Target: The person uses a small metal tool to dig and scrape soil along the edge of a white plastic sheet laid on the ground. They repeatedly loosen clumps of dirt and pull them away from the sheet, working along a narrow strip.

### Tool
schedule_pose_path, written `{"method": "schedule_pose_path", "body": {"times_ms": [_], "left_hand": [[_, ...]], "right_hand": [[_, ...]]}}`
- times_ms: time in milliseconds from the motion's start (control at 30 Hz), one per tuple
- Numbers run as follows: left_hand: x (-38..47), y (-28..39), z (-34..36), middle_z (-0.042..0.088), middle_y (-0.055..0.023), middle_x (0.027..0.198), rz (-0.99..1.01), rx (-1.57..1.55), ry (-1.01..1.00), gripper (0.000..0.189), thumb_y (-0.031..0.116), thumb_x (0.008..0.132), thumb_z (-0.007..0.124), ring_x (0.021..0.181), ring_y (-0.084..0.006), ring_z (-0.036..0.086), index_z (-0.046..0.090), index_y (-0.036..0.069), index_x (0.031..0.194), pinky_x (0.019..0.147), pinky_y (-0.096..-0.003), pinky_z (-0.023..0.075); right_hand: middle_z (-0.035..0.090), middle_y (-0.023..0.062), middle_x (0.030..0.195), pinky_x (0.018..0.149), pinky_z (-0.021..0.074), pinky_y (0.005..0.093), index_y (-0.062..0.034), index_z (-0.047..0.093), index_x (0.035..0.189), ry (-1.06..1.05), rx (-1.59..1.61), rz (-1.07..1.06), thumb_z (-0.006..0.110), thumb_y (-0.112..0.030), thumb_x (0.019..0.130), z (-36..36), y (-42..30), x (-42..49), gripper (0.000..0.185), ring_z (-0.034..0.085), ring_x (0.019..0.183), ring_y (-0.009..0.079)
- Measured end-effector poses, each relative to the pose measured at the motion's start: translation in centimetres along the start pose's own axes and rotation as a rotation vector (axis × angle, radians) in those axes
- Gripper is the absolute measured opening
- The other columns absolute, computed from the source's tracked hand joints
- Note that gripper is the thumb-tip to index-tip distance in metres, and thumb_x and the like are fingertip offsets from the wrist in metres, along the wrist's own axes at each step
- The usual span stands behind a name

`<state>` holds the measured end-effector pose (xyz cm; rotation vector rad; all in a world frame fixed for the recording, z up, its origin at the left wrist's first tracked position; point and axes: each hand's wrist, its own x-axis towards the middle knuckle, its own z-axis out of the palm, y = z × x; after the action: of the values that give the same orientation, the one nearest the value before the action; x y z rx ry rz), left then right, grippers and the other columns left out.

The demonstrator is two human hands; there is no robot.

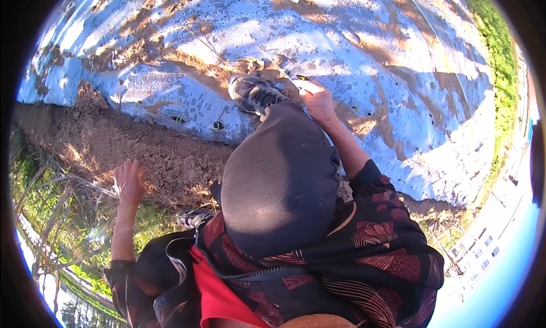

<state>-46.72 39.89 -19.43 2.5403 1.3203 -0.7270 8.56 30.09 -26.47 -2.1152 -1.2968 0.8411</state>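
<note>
In my right hand (318,101) is a thin pale rod (279,68), slanting down to the film-covered bed just beyond my shoe (256,93). That plastic mulch film (200,89) is silvery, beaded with droplets and streaked with soil. Small planting holes (218,126) with bits of green pierce it, one of them close by my right hand. My left hand (129,182) is low over the bare soil (170,157) beside the film, back of the hand up, fingers extended; I see nothing in it. Whether it touches the ground, I cannot tell.
My bent knee (273,178) in dark trousers rises between both arms. Dry stalks (55,200) and grass (149,230) border the soil at the left. Loose clods (89,97) lie along the film's edge. A green strip (497,72) runs along the far right.
</note>
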Motion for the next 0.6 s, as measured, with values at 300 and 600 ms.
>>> {"method": "schedule_pose_path", "body": {"times_ms": [300,600], "left_hand": [[0.4,-0.2,-0.2,0.053,-0.0108,0.103,0.017,0.02,0.013,0.032,0.013,0.077,0.066,0.102,-0.0298,0.051,0.052,0.009,0.105,0.096,-0.0464,0.0328],[1.0,0.1,-0.4,0.054,-0.0131,0.102,-0.005,0.062,-0.099,0.026,0.021,0.083,0.063,0.101,-0.0309,0.052,0.055,0.008,0.105,0.092,-0.0467,0.0349]], "right_hand": [[0.068,0.0126,0.104,0.079,0.0515,0.03,-0.0067,0.067,0.112,0.206,0.046,-0.032,0.056,-0.002,0.083,1.8,2.0,1.6,0.031,0.067,0.089,0.0237],[0.069,0.0141,0.093,0.072,0.0508,0.0323,-0.0087,0.068,0.111,0.251,0.166,0.118,0.053,-0.003,0.082,-0.4,2.2,4.9,0.033,0.065,0.077,0.0218]]}}
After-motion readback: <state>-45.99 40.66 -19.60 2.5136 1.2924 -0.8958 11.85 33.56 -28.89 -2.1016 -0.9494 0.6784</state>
